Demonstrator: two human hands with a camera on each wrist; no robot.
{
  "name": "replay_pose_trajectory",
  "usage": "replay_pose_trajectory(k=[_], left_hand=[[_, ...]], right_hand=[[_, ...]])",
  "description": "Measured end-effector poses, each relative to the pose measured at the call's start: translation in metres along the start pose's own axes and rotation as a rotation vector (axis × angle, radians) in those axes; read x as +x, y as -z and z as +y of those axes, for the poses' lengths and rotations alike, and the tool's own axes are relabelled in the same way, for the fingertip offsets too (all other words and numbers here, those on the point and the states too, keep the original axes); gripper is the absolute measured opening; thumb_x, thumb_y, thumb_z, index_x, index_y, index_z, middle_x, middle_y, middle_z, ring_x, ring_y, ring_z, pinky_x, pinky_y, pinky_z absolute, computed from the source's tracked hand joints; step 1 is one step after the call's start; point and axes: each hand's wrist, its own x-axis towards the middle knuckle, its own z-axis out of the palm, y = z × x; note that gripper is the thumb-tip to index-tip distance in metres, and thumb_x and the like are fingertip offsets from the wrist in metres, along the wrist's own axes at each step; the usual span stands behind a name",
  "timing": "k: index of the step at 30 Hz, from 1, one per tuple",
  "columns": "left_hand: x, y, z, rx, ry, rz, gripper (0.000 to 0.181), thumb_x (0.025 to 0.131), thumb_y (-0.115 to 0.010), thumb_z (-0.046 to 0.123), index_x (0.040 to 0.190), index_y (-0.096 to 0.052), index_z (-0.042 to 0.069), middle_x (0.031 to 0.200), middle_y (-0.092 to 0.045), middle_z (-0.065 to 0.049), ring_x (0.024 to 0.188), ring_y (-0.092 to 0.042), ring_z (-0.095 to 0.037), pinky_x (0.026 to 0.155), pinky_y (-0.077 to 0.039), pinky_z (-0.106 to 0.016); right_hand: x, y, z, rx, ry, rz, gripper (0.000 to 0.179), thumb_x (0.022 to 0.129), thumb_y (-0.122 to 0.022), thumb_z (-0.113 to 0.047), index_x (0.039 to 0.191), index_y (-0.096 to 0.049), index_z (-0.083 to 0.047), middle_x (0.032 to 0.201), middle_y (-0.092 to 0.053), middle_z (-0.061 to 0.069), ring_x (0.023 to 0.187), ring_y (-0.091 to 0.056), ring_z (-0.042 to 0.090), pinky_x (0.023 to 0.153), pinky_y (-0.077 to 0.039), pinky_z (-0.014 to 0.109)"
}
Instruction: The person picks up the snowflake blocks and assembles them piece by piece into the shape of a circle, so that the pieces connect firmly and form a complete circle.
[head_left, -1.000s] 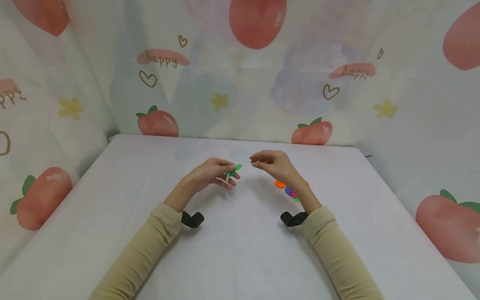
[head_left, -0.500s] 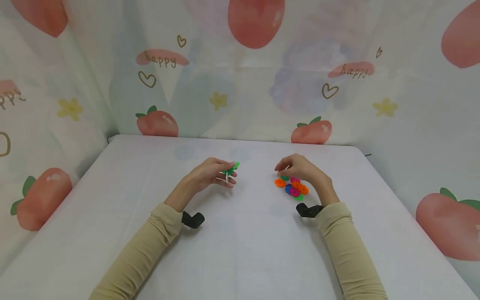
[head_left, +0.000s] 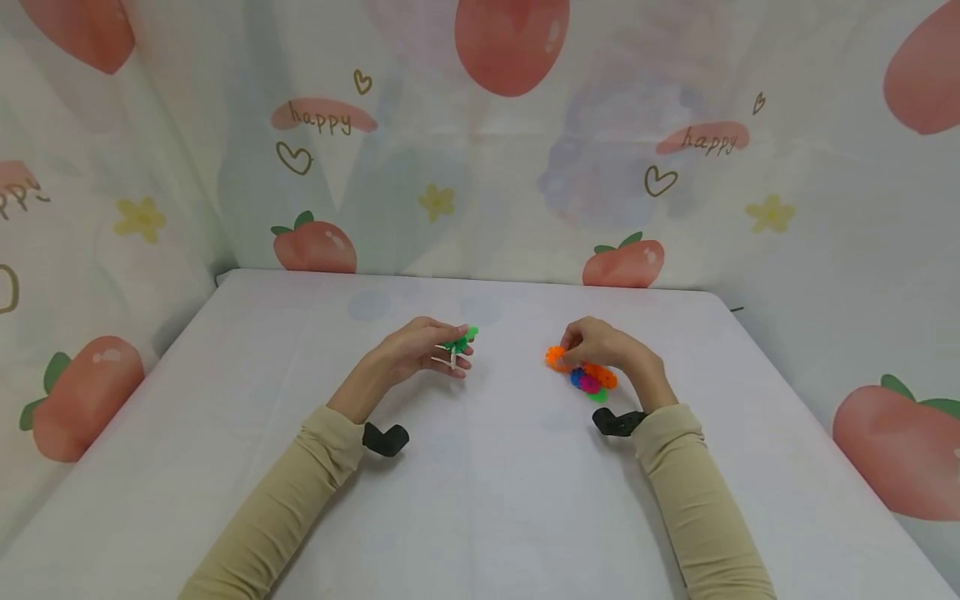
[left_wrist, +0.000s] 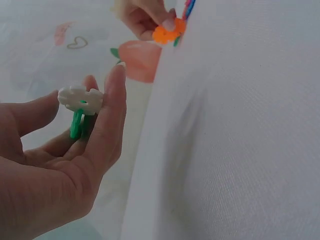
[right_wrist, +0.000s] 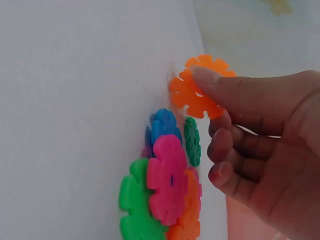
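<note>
My left hand holds a small build of notched plastic snowflake discs above the table. A white disc joins a green disc in the left wrist view, with the thumb and fingers around them. Further right, my right hand pinches an orange snowflake disc between thumb and index finger. Just beside that hand lies a loose pile: a blue disc, a pink disc, a light green disc, a dark green disc and more orange pieces.
Both hands are over a table with a white cloth. A printed fabric backdrop hangs behind it and along the sides. Black wrist mounts stick out from both cuffs.
My right hand has drawn away from the left hand, moved right to the pile and taken hold of an orange disc. The left hand stays nearly still with its discs.
</note>
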Motion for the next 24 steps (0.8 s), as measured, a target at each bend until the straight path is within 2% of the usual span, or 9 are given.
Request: replay_pose_trajectory(k=[6,8,12,14,17,20,24], left_hand=[[0.001,0.002,-0.001,-0.024,0.012,-0.012,0.046,0.107,-0.057,0.024,0.131,-0.056,-0.016,0.115,-0.066,-0.025,0.083,-0.075,-0.020,0.084,-0.063,-0.040],[0.001,0.002,-0.001,-0.033,0.006,-0.017,0.046,0.107,-0.057,0.023,0.131,-0.056,-0.016,0.116,-0.066,-0.026,0.084,-0.075,-0.020,0.084,-0.063,-0.040],[0.003,0.003,-0.002,-0.043,-0.015,-0.031,0.046,0.108,-0.056,0.022,0.132,-0.055,-0.017,0.115,-0.066,-0.026,0.086,-0.074,-0.022,0.085,-0.063,-0.040],[0.003,0.003,-0.002,-0.042,-0.023,-0.039,0.046,0.108,-0.055,0.022,0.132,-0.054,-0.018,0.114,-0.066,-0.026,0.088,-0.074,-0.024,0.086,-0.063,-0.041],[0.003,0.003,-0.002,-0.047,-0.025,-0.048,0.047,0.108,-0.055,0.021,0.133,-0.053,-0.018,0.115,-0.065,-0.027,0.091,-0.075,-0.027,0.087,-0.063,-0.042],[0.003,0.003,-0.002,-0.049,-0.018,-0.052,0.047,0.108,-0.054,0.021,0.134,-0.052,-0.018,0.120,-0.062,-0.031,0.090,-0.075,-0.027,0.088,-0.062,-0.043],[0.003,0.002,-0.001,-0.042,-0.013,-0.052,0.048,0.109,-0.054,0.022,0.136,-0.051,-0.017,0.124,-0.061,-0.034,0.087,-0.076,-0.025,0.089,-0.062,-0.044]], right_hand=[[0.006,-0.004,-0.002,0.013,0.063,0.041,0.016,0.096,-0.071,-0.020,0.096,-0.071,-0.004,0.077,-0.063,0.009,0.070,-0.058,0.022,0.069,-0.049,0.032],[0.007,-0.004,-0.003,-0.012,0.074,0.091,0.016,0.098,-0.069,-0.021,0.099,-0.074,-0.006,0.084,-0.067,0.011,0.073,-0.059,0.023,0.069,-0.049,0.031],[0.009,-0.004,-0.008,-0.013,0.071,0.183,0.028,0.102,-0.064,-0.026,0.118,-0.075,-0.005,0.109,-0.072,0.015,0.085,-0.061,0.026,0.069,-0.050,0.028],[0.009,-0.005,-0.010,0.027,0.071,0.200,0.034,0.103,-0.063,-0.028,0.125,-0.072,-0.003,0.109,-0.073,0.018,0.086,-0.062,0.029,0.068,-0.050,0.028],[0.010,-0.008,-0.015,0.126,0.105,0.214,0.032,0.103,-0.065,-0.028,0.123,-0.074,-0.004,0.096,-0.075,0.016,0.084,-0.066,0.032,0.070,-0.053,0.031],[0.012,-0.014,-0.022,0.248,0.161,0.232,0.027,0.101,-0.068,-0.026,0.116,-0.076,-0.005,0.091,-0.077,0.013,0.086,-0.072,0.032,0.081,-0.060,0.036],[0.015,-0.023,-0.036,0.386,0.204,0.253,0.029,0.098,-0.072,-0.025,0.116,-0.075,-0.002,0.096,-0.077,0.016,0.088,-0.076,0.031,0.090,-0.061,0.043]])
